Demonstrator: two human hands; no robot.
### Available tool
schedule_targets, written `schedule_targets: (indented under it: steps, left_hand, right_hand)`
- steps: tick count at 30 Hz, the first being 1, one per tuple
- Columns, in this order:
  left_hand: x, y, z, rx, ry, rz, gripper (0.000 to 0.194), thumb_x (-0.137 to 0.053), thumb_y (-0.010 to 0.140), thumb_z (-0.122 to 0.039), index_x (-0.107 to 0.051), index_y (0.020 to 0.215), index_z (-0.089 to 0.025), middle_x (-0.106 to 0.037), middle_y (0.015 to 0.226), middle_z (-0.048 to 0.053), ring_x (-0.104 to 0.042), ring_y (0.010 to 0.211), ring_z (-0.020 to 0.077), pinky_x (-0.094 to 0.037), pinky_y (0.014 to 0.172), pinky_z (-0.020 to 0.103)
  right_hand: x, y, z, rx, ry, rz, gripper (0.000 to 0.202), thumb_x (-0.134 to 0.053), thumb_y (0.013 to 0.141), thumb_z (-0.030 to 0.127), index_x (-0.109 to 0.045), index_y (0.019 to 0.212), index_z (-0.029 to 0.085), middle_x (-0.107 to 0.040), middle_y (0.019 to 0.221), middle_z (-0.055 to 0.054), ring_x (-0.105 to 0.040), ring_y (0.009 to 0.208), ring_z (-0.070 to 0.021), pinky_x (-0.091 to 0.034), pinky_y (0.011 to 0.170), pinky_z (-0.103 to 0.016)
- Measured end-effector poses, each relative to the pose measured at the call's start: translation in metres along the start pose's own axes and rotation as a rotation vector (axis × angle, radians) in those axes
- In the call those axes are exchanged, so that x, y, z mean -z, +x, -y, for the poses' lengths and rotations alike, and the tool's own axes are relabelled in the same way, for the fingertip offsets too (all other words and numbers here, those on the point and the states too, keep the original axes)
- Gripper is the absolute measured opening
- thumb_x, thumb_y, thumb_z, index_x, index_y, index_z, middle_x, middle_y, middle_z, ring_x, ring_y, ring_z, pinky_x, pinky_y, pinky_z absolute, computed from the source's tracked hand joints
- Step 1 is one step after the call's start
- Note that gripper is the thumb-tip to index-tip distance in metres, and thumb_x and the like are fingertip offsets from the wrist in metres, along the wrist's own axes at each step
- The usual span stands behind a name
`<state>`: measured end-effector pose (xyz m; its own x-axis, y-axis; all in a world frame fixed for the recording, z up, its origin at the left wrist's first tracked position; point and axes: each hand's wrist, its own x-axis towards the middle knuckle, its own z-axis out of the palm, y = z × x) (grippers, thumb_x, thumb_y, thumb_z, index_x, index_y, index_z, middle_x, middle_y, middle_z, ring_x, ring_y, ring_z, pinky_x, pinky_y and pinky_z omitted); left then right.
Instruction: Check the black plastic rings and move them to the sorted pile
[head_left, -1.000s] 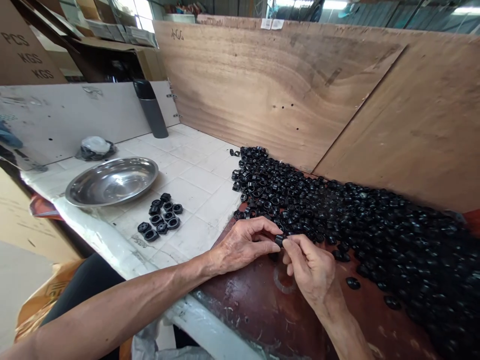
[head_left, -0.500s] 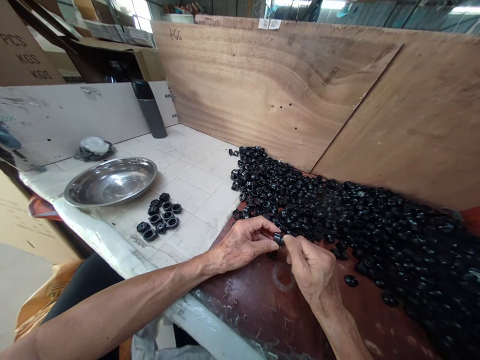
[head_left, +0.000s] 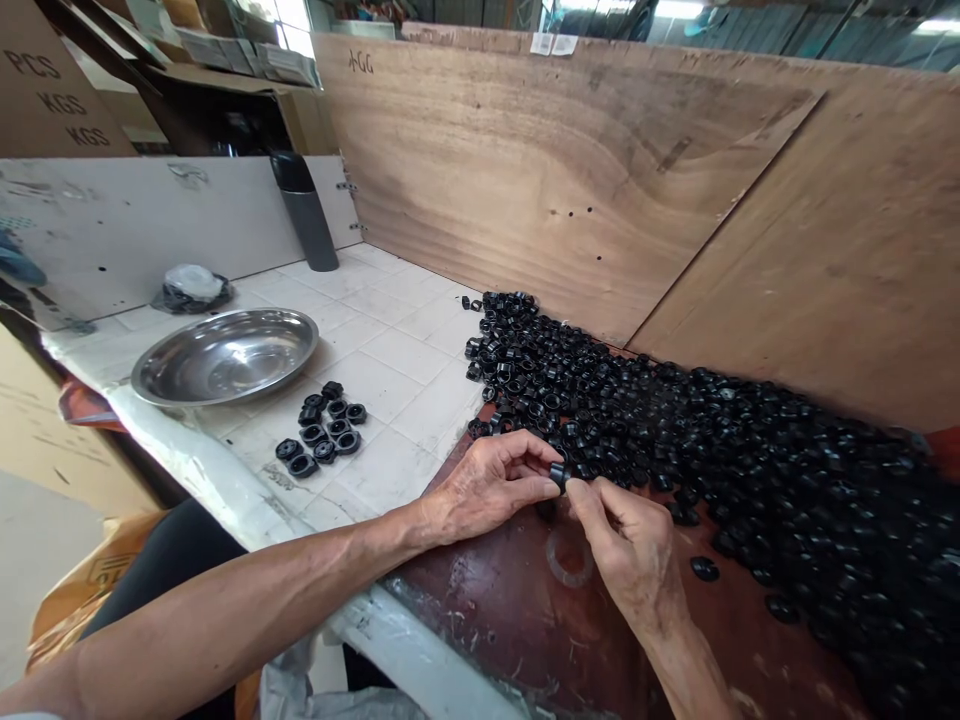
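Note:
A small black plastic nut (head_left: 558, 474) is pinched between the thumb and fingers of my left hand (head_left: 491, 487), just in front of the pile. From the other side, my right hand (head_left: 632, 540) grips the same nut with thumb and forefinger, its other fingers curled in. The fingertips hide part of it. Behind both hands spreads a large pile of similar black pieces (head_left: 600, 400), many ring-shaped. To the left, a small group of black nuts (head_left: 313, 435) lies on the white tiled surface.
A shallow steel bowl (head_left: 225, 365) sits at the left, with a plastic-wrapped bundle (head_left: 193, 288) and a dark bottle (head_left: 306, 215) behind it. A tall plywood board (head_left: 525, 170) closes off the back. A clear ring (head_left: 568, 557) lies on the reddish-brown board (head_left: 517, 600).
The whole view has shifted slightly. Both hands stay together on the nut, with the right thumb and fingers turned a little around it.

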<state>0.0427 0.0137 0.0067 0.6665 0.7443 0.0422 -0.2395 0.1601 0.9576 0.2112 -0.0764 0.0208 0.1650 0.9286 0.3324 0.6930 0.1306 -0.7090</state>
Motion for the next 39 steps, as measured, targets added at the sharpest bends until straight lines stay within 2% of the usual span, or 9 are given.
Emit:
schedule_targets:
  steps: [3, 11, 16, 20, 24, 28, 31, 36, 39]
  left_hand:
    - [-0.0004, -0.0007, -0.0020, 0.000, 0.008, -0.012, 0.035, -0.083, 0.079, -0.037, -0.068, 0.101, -0.013, -0.073, 0.090, 0.007, -0.068, 0.080, 0.0161, -0.053, 0.077, 0.030]
    - [0.0008, -0.0020, -0.0022, -0.020, 0.035, 0.005, 0.032, -0.081, 0.082, -0.036, -0.068, 0.102, -0.014, -0.073, 0.090, 0.006, -0.069, 0.080, 0.0163, -0.054, 0.077, 0.029]
    - [0.0004, -0.0026, -0.0009, -0.065, 0.129, 0.041, 0.028, -0.078, 0.084, -0.033, -0.069, 0.103, -0.014, -0.074, 0.095, 0.008, -0.071, 0.084, 0.0181, -0.055, 0.079, 0.030]
    - [0.0003, -0.0018, -0.0011, -0.037, 0.074, 0.021, 0.028, -0.078, 0.084, -0.033, -0.069, 0.103, -0.014, -0.074, 0.091, 0.007, -0.070, 0.084, 0.0178, -0.054, 0.080, 0.030]
    - [0.0001, -0.0015, -0.0023, -0.010, 0.062, 0.005, 0.032, -0.081, 0.082, -0.035, -0.069, 0.102, -0.013, -0.074, 0.090, 0.006, -0.069, 0.081, 0.0166, -0.053, 0.078, 0.029]
    - [-0.0006, -0.0019, -0.0026, -0.013, 0.043, 0.012, 0.033, -0.080, 0.083, -0.036, -0.069, 0.103, -0.013, -0.074, 0.091, 0.007, -0.070, 0.083, 0.0179, -0.054, 0.080, 0.031]
    - [-0.0014, -0.0019, -0.0030, -0.008, 0.036, 0.024, 0.033, -0.081, 0.082, -0.035, -0.069, 0.102, -0.012, -0.074, 0.091, 0.008, -0.070, 0.083, 0.0181, -0.054, 0.080, 0.031]
    - [-0.0016, -0.0011, -0.0036, 0.025, -0.038, 0.017, 0.034, -0.082, 0.081, -0.034, -0.069, 0.103, -0.011, -0.075, 0.093, 0.009, -0.071, 0.086, 0.0196, -0.055, 0.084, 0.034]
    - [-0.0014, -0.0009, -0.0029, 0.017, 0.000, 0.019, 0.034, -0.082, 0.080, -0.033, -0.070, 0.103, -0.011, -0.075, 0.090, 0.008, -0.070, 0.083, 0.0188, -0.055, 0.082, 0.033]
  right_hand:
    - [0.0004, -0.0006, -0.0011, -0.009, 0.065, -0.012, 0.026, -0.059, 0.098, 0.042, -0.067, 0.085, 0.021, -0.063, 0.069, 0.001, -0.057, 0.060, -0.0142, -0.045, 0.057, -0.024]
    - [-0.0065, 0.0003, -0.0070, -0.019, 0.119, -0.043, 0.023, -0.063, 0.096, 0.042, -0.069, 0.105, 0.022, -0.073, 0.085, -0.003, -0.068, 0.073, -0.0187, -0.054, 0.066, -0.026]
    - [-0.0086, 0.0004, -0.0012, -0.094, 0.029, -0.011, 0.043, -0.047, 0.103, 0.048, -0.059, 0.070, 0.023, -0.059, 0.056, 0.001, -0.056, 0.052, -0.0146, -0.044, 0.052, -0.024]
    - [-0.0057, 0.0001, 0.0021, -0.049, 0.089, -0.001, 0.029, -0.054, 0.100, 0.046, -0.067, 0.092, 0.022, -0.067, 0.071, -0.001, -0.062, 0.062, -0.0158, -0.049, 0.059, -0.024]
    - [-0.0041, 0.0000, 0.0011, -0.087, 0.052, -0.019, 0.038, -0.054, 0.101, 0.046, -0.061, 0.072, 0.022, -0.061, 0.060, 0.000, -0.057, 0.054, -0.0143, -0.047, 0.055, -0.024]
    - [-0.0058, 0.0005, 0.0000, -0.010, 0.145, -0.034, 0.023, -0.060, 0.097, 0.042, -0.070, 0.102, 0.021, -0.074, 0.084, -0.004, -0.069, 0.071, -0.0183, -0.055, 0.065, -0.026]
    - [-0.0073, 0.0006, -0.0011, -0.053, 0.124, -0.036, 0.024, -0.059, 0.098, 0.042, -0.069, 0.091, 0.021, -0.068, 0.067, -0.001, -0.064, 0.057, -0.0159, -0.051, 0.056, -0.025]
    - [-0.0082, -0.0005, -0.0017, 0.023, 0.159, -0.065, 0.021, -0.062, 0.097, 0.039, -0.069, 0.106, 0.021, -0.074, 0.084, -0.003, -0.071, 0.071, -0.0177, -0.056, 0.066, -0.026]
    - [-0.0086, -0.0013, -0.0015, -0.052, 0.143, -0.050, 0.021, -0.061, 0.098, 0.041, -0.067, 0.092, 0.022, -0.065, 0.062, 0.002, -0.062, 0.052, -0.0143, -0.050, 0.053, -0.024]
